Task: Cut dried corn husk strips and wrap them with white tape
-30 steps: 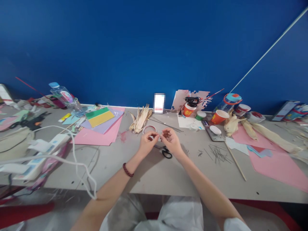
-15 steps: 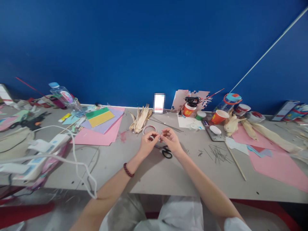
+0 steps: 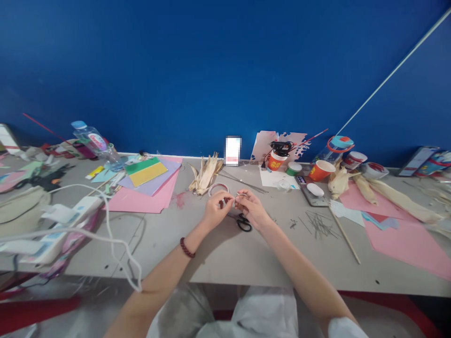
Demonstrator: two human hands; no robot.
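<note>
Both hands meet above the middle of the table, thumbs and fingers pinched toward each other. My left hand (image 3: 217,210) is closed around something small that I cannot make out; a bit of dark red shows near its fingers. My right hand (image 3: 252,210) is also closed in a pinch, with its item too small to name. Just behind the left hand lies a roll of tape (image 3: 214,188). Black-handled scissors (image 3: 244,224) rest on the table below the right hand, their blades partly covered by the hands. A bundle of dried corn husks (image 3: 205,176) lies farther back.
Coloured paper sheets (image 3: 146,180) and a power strip (image 3: 68,225) with a looping white cable are at left. On the right are thin wire pieces (image 3: 320,224), a wooden stick (image 3: 347,237), an orange paper cup (image 3: 321,171) and pink paper (image 3: 405,244). A phone (image 3: 232,151) leans on the blue wall.
My right hand's fingers have curled in more and its wrist has turned slightly. The left hand stays almost where it was.
</note>
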